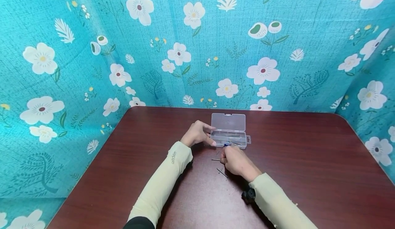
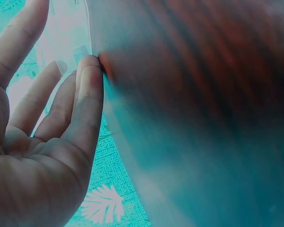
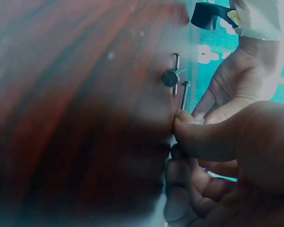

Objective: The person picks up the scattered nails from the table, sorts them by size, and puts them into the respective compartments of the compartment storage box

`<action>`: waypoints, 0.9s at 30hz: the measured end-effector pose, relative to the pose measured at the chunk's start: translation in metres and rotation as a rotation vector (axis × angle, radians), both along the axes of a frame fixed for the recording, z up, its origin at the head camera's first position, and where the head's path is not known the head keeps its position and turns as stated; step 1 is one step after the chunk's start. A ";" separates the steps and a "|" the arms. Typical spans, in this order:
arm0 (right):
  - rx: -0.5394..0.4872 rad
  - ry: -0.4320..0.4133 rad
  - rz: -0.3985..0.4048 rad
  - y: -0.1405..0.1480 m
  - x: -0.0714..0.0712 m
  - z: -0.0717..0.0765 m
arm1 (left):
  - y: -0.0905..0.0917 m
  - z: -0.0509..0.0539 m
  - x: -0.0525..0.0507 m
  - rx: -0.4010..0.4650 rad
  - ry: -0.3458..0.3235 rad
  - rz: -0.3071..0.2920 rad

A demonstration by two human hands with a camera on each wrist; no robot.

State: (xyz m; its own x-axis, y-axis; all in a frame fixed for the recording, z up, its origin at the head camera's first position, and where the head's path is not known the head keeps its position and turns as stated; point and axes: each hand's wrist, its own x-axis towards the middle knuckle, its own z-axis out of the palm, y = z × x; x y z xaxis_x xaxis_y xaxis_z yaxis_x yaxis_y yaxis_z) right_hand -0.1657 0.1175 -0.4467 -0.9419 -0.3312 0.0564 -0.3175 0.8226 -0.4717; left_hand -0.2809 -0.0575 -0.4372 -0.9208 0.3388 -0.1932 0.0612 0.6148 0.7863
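Note:
A clear plastic box [image 1: 229, 147] lies with its lid raised, thin metal pieces in its compartments. My left hand [image 1: 196, 134] grips its left end, thumb at the front corner and a finger farther back; in the left wrist view, the fingers [image 2: 87, 90] touch the clear plastic. Just in front of the box is my right hand [image 1: 236, 160], fingers curled. A nail [image 3: 185, 97] runs to the thumb tip of the right hand [image 3: 217, 151] in the right wrist view, pinched there; the fingers hide its other end. Something blue [image 1: 227, 145] shows in the box beside that hand.
On the brown table [image 1: 139, 174], another nail [image 1: 222, 173] lies in front of the box, nearer the body. A smaller thin piece [image 1: 217, 153] lies close to the box's front edge. A flowered turquoise cloth [image 1: 185, 68] hangs behind the table and at its sides.

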 end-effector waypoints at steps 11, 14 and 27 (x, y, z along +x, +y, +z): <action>-0.092 -0.051 0.053 0.008 0.001 0.005 | -0.001 -0.001 -0.001 -0.005 0.004 -0.005; -0.133 -0.063 0.050 0.011 0.001 0.008 | -0.001 -0.001 -0.001 -0.002 0.002 0.000; -0.230 -0.006 -0.022 0.028 -0.006 0.018 | -0.002 0.001 0.000 0.038 0.030 -0.043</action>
State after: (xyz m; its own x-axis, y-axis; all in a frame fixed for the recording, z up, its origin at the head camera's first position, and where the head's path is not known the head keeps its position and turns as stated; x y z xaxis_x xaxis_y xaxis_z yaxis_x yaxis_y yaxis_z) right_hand -0.1717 0.1459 -0.4282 -0.9492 -0.2897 0.1227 -0.2975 0.6999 -0.6493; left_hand -0.2809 -0.0592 -0.4360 -0.9103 0.3851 -0.1518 0.1112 0.5807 0.8065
